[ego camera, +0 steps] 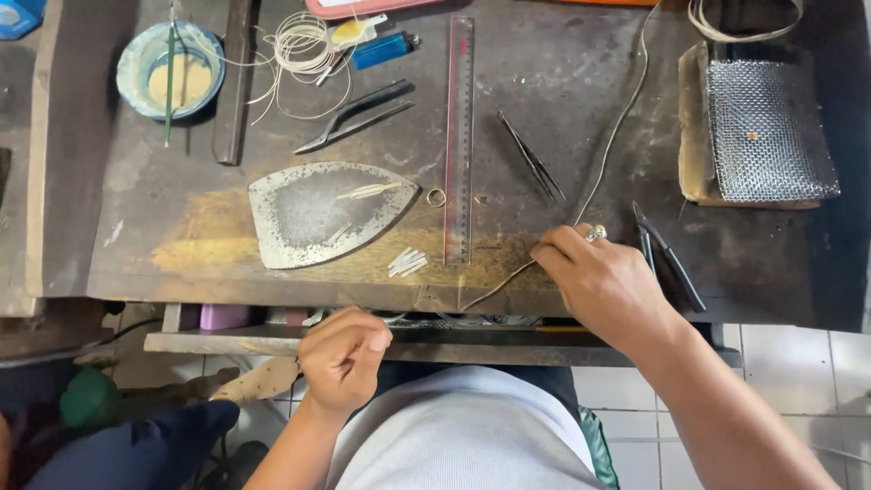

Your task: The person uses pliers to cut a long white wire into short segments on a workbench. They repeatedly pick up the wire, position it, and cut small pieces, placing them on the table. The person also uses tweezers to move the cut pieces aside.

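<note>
Left hand (343, 356) curled, right hand (603, 277) pinching wire (606, 150) (thin)

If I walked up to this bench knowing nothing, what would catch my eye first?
Probably the iron-shaped metal plate at the bench's middle, with a long steel ruler lying just to its right. Then the right hand, wearing a ring, pinching a thin wire near the front edge, while the left hand curls below the bench.

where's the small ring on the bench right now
In the head view the small ring lies on the bench near the middle, between the tip of the flat iron-shaped plate and the long steel ruler.
</note>
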